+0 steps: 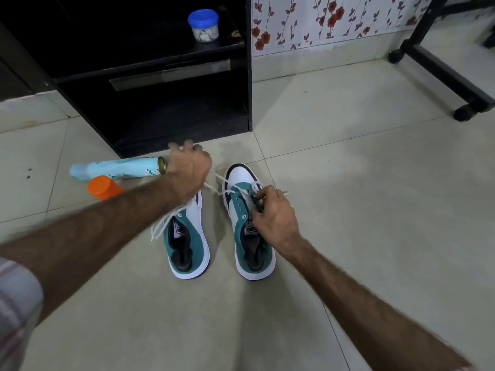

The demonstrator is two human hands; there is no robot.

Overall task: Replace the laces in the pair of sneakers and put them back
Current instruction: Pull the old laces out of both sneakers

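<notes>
Two white and teal sneakers stand side by side on the tiled floor, toes pointing away from me. The left sneaker [191,236] has a white lace hanging loose over its left side. My left hand [188,171] is raised above its toe and grips a white lace [214,180] that runs taut across to the right sneaker [247,228]. My right hand [273,212] rests on the right sneaker's tongue and pinches the lace near the lower eyelets. Several of that sneaker's upper eyelets show no lace.
A light blue spray can [117,168] lies on the floor left of my left hand, with an orange cap [103,187] beside it. A black cabinet [160,103] stands behind, with a blue-lidded jar [203,25] on its shelf. A black wheeled frame [442,73] is at the far right.
</notes>
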